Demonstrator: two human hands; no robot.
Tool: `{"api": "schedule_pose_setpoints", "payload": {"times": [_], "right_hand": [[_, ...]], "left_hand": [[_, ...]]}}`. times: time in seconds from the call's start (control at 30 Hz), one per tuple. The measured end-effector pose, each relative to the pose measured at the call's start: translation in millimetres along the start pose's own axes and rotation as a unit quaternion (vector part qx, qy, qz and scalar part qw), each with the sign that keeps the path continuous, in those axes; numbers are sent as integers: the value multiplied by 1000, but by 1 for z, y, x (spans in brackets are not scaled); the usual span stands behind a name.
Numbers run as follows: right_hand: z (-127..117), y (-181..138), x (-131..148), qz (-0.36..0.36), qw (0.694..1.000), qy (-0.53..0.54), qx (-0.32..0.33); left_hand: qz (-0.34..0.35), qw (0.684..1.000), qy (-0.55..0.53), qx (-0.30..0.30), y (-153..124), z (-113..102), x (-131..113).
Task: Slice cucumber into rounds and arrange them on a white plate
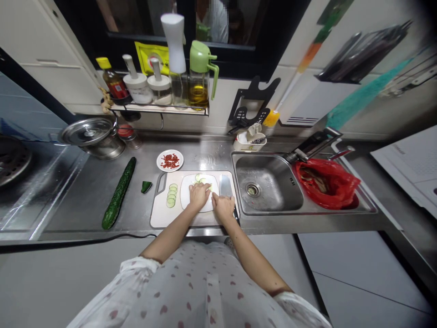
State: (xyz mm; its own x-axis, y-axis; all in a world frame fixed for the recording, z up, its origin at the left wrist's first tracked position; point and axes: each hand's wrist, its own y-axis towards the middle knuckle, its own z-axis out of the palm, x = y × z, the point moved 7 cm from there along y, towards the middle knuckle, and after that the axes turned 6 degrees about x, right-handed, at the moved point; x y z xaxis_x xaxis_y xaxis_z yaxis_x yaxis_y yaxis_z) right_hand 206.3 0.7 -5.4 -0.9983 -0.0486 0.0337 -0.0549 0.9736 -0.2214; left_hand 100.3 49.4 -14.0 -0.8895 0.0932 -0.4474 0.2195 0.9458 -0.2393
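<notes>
A white cutting board (pixel 160 219) lies on the steel counter just left of the sink. On it stands a white plate (pixel 185 197) holding cucumber slices (pixel 200 177), and a short row of other cucumber slices (pixel 171 195) lies on the board to the plate's left. My left hand (pixel 199 195) is over the plate, fingers bent down and together on slices there. My right hand (pixel 223 207) rests at the plate's right edge with fingers curled; what they hold is hidden. A cleaver (pixel 226 185) lies flat on the board just beyond my right hand.
A whole cucumber (pixel 118 193) and a cut cucumber end (pixel 146 186) lie left of the board. Behind it sits a small dish of chopped red chilli (pixel 170 161). The sink (pixel 269 182) holds a red bag (pixel 326 182). A lidded pot (pixel 90 134) stands back left, a bottle shelf (pixel 160 108) above.
</notes>
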Motion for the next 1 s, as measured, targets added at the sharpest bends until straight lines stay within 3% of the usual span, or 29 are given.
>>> {"api": "schedule_pose_setpoints", "payload": {"times": [1.0], "right_hand": [[-3,-1,0,7,1000,-5,1]], "left_hand": [[8,999,-12,-31,1,3,2]]}}
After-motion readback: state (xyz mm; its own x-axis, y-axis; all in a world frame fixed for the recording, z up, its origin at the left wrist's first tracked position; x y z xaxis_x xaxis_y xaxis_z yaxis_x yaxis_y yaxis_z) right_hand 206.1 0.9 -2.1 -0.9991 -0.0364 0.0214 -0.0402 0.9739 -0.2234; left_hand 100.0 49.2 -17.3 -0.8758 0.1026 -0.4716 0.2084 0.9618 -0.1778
